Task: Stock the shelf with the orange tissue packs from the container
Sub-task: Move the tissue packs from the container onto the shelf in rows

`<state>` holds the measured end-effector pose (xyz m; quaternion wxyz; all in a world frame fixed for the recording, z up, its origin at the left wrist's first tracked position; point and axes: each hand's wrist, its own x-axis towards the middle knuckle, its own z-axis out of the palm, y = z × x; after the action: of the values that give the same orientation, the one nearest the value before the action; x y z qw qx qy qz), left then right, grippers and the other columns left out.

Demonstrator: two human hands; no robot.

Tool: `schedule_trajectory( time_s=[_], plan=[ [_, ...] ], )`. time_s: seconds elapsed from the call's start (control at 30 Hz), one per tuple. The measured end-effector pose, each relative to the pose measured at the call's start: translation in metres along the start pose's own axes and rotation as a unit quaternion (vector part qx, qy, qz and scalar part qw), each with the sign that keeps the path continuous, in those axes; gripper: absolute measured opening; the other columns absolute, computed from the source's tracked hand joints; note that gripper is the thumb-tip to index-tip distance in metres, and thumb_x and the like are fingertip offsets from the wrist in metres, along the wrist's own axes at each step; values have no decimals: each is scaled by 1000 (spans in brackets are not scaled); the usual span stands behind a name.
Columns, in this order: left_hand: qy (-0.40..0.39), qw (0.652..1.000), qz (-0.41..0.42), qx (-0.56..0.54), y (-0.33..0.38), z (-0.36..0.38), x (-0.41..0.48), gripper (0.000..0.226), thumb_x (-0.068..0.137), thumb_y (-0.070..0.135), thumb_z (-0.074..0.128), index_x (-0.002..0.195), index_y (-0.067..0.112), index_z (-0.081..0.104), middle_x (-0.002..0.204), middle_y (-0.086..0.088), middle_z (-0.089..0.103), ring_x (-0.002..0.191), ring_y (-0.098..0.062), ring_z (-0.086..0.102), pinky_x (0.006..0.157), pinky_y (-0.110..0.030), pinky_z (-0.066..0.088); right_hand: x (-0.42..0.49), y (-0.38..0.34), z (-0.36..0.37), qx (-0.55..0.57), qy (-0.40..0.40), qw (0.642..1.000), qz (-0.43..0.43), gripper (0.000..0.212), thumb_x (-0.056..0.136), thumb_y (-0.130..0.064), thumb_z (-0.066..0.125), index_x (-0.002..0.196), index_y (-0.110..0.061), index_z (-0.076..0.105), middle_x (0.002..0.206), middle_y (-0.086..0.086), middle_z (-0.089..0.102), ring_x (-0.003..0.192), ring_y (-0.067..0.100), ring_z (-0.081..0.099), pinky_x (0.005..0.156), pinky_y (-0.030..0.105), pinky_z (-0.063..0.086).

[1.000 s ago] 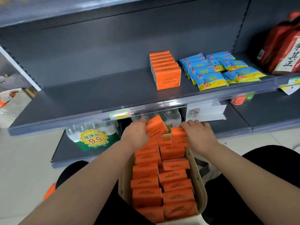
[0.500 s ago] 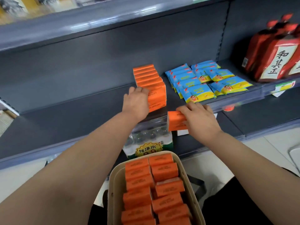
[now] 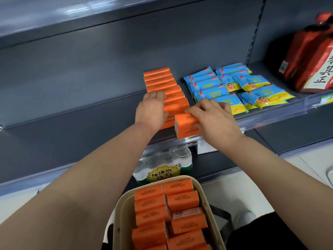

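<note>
A row of orange tissue packs [image 3: 162,83] stands front to back on the grey shelf [image 3: 75,112]. My left hand [image 3: 150,110] rests against the row's left side near the front, fingers lying over the packs. My right hand [image 3: 214,118] grips one orange pack [image 3: 185,127] at the shelf's front edge, right in front of the row. Below, a beige container [image 3: 122,213] holds several more orange packs [image 3: 167,213] in two columns.
Blue and yellow packets [image 3: 234,87] lie right of the orange row. Red bottles [image 3: 310,60] stand at the far right. A pack of water bottles [image 3: 165,166] sits on the lower shelf. The shelf left of the row is bare.
My right hand has carried its orange pack up from below the shelf edge to the front of the row. My left hand stays at the row's side.
</note>
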<state>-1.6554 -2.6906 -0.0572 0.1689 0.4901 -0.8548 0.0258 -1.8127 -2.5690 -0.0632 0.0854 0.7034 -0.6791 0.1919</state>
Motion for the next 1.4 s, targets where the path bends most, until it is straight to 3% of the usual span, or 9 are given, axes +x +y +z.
schedule_trajectory(
  time_s=[0.23,0.4,0.5,0.63,0.7,0.93,1.13,1.33,1.4],
  plan=[
    [0,975,-50,-215,-19,-9,-5,42,85,2,64,125,13,53,123,-3,53,108,-16,55,91,-28,47,28,-14,9,-1,-37,999,-19,50,89,-16,60,135,-28,47,127,2,45,121,25,40,100,44,28],
    [12,977,-49,-207,-23,-25,-14,34,91,0,49,124,8,53,118,-3,50,96,-13,51,85,-23,43,49,-25,22,22,-61,998,-23,49,87,-19,64,133,-27,49,128,4,44,122,25,37,98,45,32],
    [23,979,-52,-195,-25,-26,-15,38,91,-3,45,126,8,52,120,-7,52,100,-18,56,88,-31,49,50,-30,30,28,-54,998,-23,52,84,-17,67,132,-28,51,133,6,40,124,28,34,98,46,32],
    [6,981,-62,-186,-27,-24,-17,43,88,-7,47,127,10,52,122,-8,52,102,-21,56,89,-37,51,45,-33,45,88,-28,996,-15,58,83,-8,67,136,-22,49,142,15,36,129,35,35,109,53,28],
    [3,981,-62,-183,-26,-23,-19,39,89,-4,48,125,10,53,121,-8,53,103,-21,56,87,-36,51,44,-33,52,103,-26,994,-18,58,86,-6,64,140,-18,45,147,18,32,138,37,25,113,57,20],
    [-88,970,-96,-203,-22,-13,-26,31,85,6,55,115,11,55,93,-4,67,81,-20,65,74,-39,57,46,-25,61,11,-79,996,-49,85,90,-13,62,153,-22,6,158,12,10,146,30,1,117,48,5],
    [-123,965,-91,-213,-22,-18,-28,33,88,4,52,120,10,54,100,-7,67,90,-23,64,78,-33,55,53,-27,61,-21,-99,994,-41,89,89,-3,60,153,-23,2,158,9,7,146,29,-1,119,47,5],
    [-119,964,-95,-218,-13,-41,-51,47,93,7,49,139,5,39,127,-15,57,111,-27,57,95,-37,48,39,-34,46,-55,-84,994,-40,87,93,-24,57,152,-28,-7,160,6,-5,147,26,-9,115,53,-3],
    [-99,969,-85,-208,-11,-46,-65,48,93,6,48,139,4,37,129,-15,55,110,-28,57,95,-40,48,27,-38,41,-61,-56,995,-48,89,90,-20,61,153,-27,-2,160,6,-2,147,27,-6,115,53,-1]
  ],
)
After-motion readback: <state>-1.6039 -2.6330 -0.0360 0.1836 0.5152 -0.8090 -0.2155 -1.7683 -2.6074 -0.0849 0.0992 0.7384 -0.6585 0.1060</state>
